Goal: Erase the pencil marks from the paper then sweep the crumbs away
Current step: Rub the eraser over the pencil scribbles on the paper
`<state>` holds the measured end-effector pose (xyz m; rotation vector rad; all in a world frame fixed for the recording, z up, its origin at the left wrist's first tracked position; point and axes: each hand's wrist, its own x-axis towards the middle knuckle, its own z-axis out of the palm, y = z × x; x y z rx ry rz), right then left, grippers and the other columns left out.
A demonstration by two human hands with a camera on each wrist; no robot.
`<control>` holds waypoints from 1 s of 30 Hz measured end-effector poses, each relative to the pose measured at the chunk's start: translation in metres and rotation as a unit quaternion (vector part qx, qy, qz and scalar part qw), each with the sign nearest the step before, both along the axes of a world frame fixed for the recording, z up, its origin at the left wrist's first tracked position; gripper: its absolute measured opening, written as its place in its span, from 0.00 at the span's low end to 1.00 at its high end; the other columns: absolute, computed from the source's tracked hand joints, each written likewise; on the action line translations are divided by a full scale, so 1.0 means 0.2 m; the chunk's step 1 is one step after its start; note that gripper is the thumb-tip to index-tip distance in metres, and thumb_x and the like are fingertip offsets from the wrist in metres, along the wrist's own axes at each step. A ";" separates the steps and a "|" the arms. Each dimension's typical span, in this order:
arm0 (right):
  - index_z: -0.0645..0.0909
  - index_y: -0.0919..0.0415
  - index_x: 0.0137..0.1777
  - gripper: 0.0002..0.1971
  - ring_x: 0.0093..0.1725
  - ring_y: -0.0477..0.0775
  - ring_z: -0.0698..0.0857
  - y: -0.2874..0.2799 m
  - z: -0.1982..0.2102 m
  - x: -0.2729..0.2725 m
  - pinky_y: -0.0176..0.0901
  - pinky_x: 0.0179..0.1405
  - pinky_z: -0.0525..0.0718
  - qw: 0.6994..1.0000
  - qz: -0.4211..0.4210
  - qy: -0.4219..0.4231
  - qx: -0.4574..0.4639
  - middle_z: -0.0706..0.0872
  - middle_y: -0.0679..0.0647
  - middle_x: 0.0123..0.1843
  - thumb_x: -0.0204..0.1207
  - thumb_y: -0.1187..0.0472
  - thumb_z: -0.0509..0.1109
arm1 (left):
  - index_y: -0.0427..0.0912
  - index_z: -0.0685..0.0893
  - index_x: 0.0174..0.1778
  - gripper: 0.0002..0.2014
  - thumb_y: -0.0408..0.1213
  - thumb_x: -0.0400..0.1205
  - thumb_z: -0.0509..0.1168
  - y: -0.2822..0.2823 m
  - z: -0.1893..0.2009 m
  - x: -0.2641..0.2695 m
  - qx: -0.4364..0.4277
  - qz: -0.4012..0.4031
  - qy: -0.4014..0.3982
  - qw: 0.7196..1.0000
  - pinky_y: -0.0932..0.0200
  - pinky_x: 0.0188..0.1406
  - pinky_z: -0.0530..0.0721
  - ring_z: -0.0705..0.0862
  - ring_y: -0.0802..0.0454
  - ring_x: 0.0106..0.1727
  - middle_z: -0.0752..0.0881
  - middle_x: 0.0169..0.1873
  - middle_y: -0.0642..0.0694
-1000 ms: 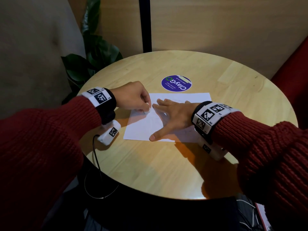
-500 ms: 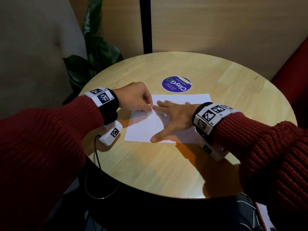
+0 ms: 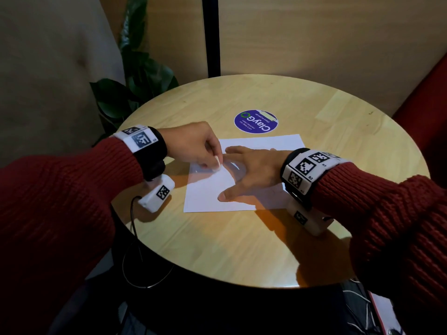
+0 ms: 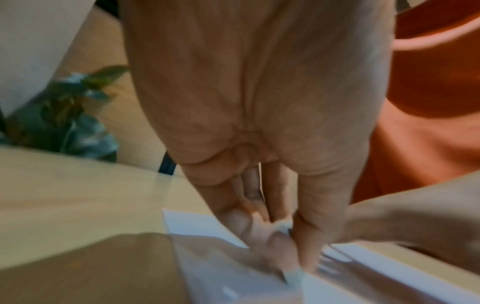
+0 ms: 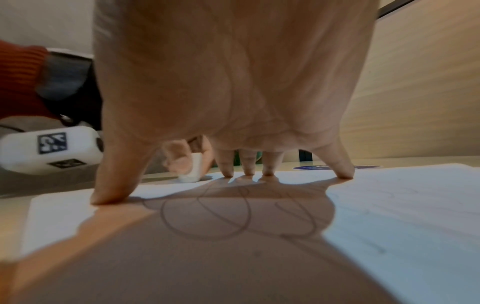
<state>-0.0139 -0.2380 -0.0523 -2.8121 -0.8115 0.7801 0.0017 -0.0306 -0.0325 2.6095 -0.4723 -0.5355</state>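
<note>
A white sheet of paper [image 3: 208,189] lies on the round wooden table [image 3: 217,243]. My left hand [image 3: 193,146] pinches a small white eraser [image 3: 218,163] and presses it on the sheet's left part. The eraser [image 5: 193,170] shows between thumb and fingers in the right wrist view, and its tip [image 4: 293,276] is blurred in the left wrist view. My right hand [image 3: 249,170] lies spread on the paper, fingertips [image 5: 228,173] pressing it down. Looping pencil marks [image 5: 207,216] run under that palm.
A round purple sticker [image 3: 256,121] sits on the table beyond the paper. A green plant [image 3: 135,88] stands past the table's left edge, a red seat [image 3: 425,112] at the right. A black cable [image 3: 135,250] hangs off the near left edge.
My left hand has shifted the eraser slightly up and to the right across the paper, toward my right fingertips. The right hand stays spread on the sheet.
</note>
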 end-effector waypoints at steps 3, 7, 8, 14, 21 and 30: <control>0.45 0.30 0.91 0.58 0.93 0.47 0.49 0.01 0.01 -0.01 0.75 0.87 0.53 1.000 -0.007 0.001 -0.023 0.40 0.34 0.93 0.64 0.17 0.71 | 0.51 0.98 0.48 0.04 0.37 0.81 0.79 0.03 0.00 0.02 0.009 0.004 -0.013 1.000 0.53 0.52 0.92 0.90 0.54 0.40 0.96 0.39 0.54; 0.43 0.27 0.90 0.57 0.92 0.46 0.40 0.02 0.04 -0.02 0.77 0.87 0.48 0.999 -0.001 0.007 -0.035 0.38 0.38 0.93 0.65 0.18 0.70 | 0.46 0.99 0.48 0.03 0.35 0.80 0.81 0.01 0.00 0.01 -0.009 -0.026 0.046 0.999 0.67 0.44 0.84 0.86 0.61 0.35 0.95 0.36 0.50; 0.43 0.28 0.90 0.57 0.92 0.46 0.39 0.02 0.05 -0.02 0.75 0.87 0.48 0.999 0.000 0.009 -0.036 0.38 0.38 0.93 0.67 0.19 0.71 | 0.47 0.99 0.48 0.03 0.36 0.80 0.81 0.03 -0.01 0.03 -0.007 -0.012 0.016 1.000 0.63 0.45 0.86 0.86 0.62 0.35 0.95 0.36 0.52; 0.43 0.25 0.89 0.58 0.92 0.48 0.34 0.03 0.03 0.01 0.76 0.85 0.46 0.999 0.003 0.017 -0.035 0.37 0.40 0.94 0.64 0.19 0.73 | 0.46 0.98 0.47 0.03 0.34 0.80 0.81 0.03 0.00 0.00 -0.014 -0.041 0.076 0.996 0.70 0.41 0.84 0.86 0.61 0.34 0.94 0.34 0.50; 0.40 0.20 0.87 0.61 0.91 0.52 0.32 0.04 0.01 0.03 0.78 0.86 0.44 0.999 0.003 0.024 -0.048 0.35 0.39 0.93 0.59 0.16 0.73 | 0.47 0.98 0.47 0.04 0.34 0.80 0.81 0.04 0.01 0.01 -0.009 -0.037 0.066 0.997 0.66 0.44 0.83 0.86 0.59 0.35 0.95 0.38 0.43; 0.39 0.20 0.86 0.62 0.91 0.52 0.31 0.04 0.00 0.04 0.79 0.87 0.43 0.998 0.002 0.027 -0.051 0.34 0.38 0.93 0.58 0.16 0.74 | 0.48 0.99 0.47 0.03 0.37 0.80 0.82 0.04 0.03 0.01 0.004 -0.050 0.083 0.995 0.68 0.44 0.84 0.87 0.60 0.37 0.96 0.38 0.45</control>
